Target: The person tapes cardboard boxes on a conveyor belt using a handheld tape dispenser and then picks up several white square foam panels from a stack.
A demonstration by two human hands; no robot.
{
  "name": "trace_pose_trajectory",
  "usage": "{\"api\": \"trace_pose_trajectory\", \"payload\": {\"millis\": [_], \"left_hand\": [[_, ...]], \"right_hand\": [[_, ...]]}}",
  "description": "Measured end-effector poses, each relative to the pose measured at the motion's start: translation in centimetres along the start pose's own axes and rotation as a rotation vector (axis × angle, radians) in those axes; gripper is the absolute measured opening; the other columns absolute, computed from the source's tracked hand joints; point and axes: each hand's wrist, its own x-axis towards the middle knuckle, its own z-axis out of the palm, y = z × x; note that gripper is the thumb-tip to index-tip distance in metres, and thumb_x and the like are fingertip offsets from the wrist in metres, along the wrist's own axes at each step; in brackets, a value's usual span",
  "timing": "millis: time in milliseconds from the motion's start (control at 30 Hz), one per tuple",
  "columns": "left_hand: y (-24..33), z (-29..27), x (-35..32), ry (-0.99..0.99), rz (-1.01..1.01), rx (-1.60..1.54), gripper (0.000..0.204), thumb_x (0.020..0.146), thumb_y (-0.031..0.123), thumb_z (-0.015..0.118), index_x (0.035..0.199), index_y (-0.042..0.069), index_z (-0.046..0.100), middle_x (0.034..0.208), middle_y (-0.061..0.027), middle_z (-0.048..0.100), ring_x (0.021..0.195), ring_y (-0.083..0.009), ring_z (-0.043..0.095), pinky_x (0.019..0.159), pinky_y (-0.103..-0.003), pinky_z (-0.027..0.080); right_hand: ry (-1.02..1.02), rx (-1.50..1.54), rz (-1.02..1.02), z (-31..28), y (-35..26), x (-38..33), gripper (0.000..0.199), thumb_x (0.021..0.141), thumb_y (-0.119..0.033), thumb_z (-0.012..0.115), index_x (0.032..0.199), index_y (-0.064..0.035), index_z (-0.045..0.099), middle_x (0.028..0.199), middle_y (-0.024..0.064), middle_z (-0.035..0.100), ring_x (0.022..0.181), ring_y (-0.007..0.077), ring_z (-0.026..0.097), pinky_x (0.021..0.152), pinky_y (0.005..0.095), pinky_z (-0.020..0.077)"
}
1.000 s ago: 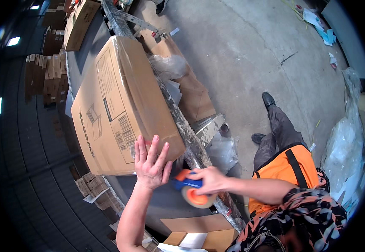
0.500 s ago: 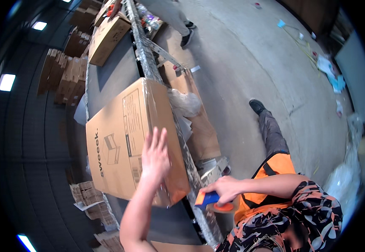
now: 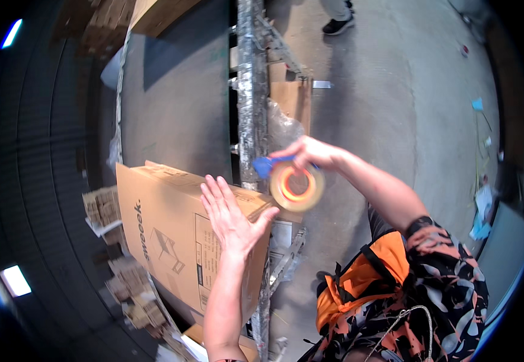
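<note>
A big brown cardboard box (image 3: 165,235) lies on the grey conveyor belt (image 3: 177,108). My left hand (image 3: 230,220) rests flat, fingers spread, on the box's near top corner. My right hand (image 3: 310,154) grips a tape dispenser (image 3: 295,184) with a blue handle and an orange-cored roll, held just past the box's right corner, above the metal conveyor rail (image 3: 249,90).
Another cardboard box (image 3: 159,12) sits farther up the belt. Flat cardboard (image 3: 292,99) and crumpled plastic wrap lie beside the rail on the concrete floor (image 3: 407,90). Another person's shoe (image 3: 337,24) shows at the top. Stacked cardboard pieces (image 3: 102,205) are at the left.
The view has swung so the box now lies nearer me. My right hand has lifted the tape dispenser up to the box's corner. My left hand stays on the box.
</note>
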Motion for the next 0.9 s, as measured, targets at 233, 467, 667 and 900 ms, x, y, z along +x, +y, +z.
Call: {"api": "trace_pose_trajectory", "payload": {"millis": [233, 467, 667, 900], "left_hand": [[-0.5, -0.3, -0.2, -0.059, -0.009, -0.119, 0.068, 0.089, 0.054, 0.050, 0.135, 0.004, 0.047, 0.143, -0.0178, 0.041, 0.139, -0.0423, 0.028, 0.114, -0.057, 0.013], [0.9, -0.3, 1.6, -0.123, -0.045, -0.169, 0.023, 0.070, 0.033, 0.075, 0.079, 0.012, 0.073, 0.087, 0.0027, 0.068, 0.095, -0.0199, 0.059, 0.111, -0.059, 0.023], [0.8, -0.6, 1.4, -0.102, -0.087, -0.130, 0.066, 0.063, 0.034, 0.082, 0.119, 0.006, 0.058, 0.115, -0.0104, 0.059, 0.104, -0.0291, 0.056, 0.109, -0.062, 0.026], [0.8, 0.2, 2.8, 0.002, -0.036, -0.267, 0.088, 0.080, 0.042, 0.069, 0.146, 0.000, 0.028, 0.148, -0.0299, 0.028, 0.134, -0.0565, 0.025, 0.109, -0.063, 0.019]], "right_hand": [[-0.660, -0.259, 0.182, 2.4, -5.8, 3.2, 0.054, 0.062, -0.012, 0.074, 0.115, -0.0076, 0.069, 0.081, 0.0038, 0.070, 0.069, 0.0120, 0.064, 0.067, 0.0287, 0.0532], [-0.466, -0.967, -0.061, 12.2, -4.5, -4.7, 0.038, 0.062, -0.027, 0.067, 0.096, -0.0094, 0.072, 0.094, 0.0169, 0.064, 0.075, 0.0337, 0.067, 0.069, 0.0418, 0.0541], [-0.499, -0.291, 0.074, -1.0, -1.7, -0.8, 0.047, 0.057, -0.017, 0.064, 0.102, -0.0087, 0.073, 0.092, 0.0092, 0.072, 0.078, 0.0193, 0.067, 0.072, 0.0318, 0.0527], [-0.687, -0.053, 0.204, -2.2, -0.5, 10.5, 0.038, 0.055, -0.006, 0.072, 0.092, 0.0015, 0.072, 0.072, 0.0078, 0.067, 0.059, 0.0139, 0.061, 0.053, 0.0311, 0.0483]]}}
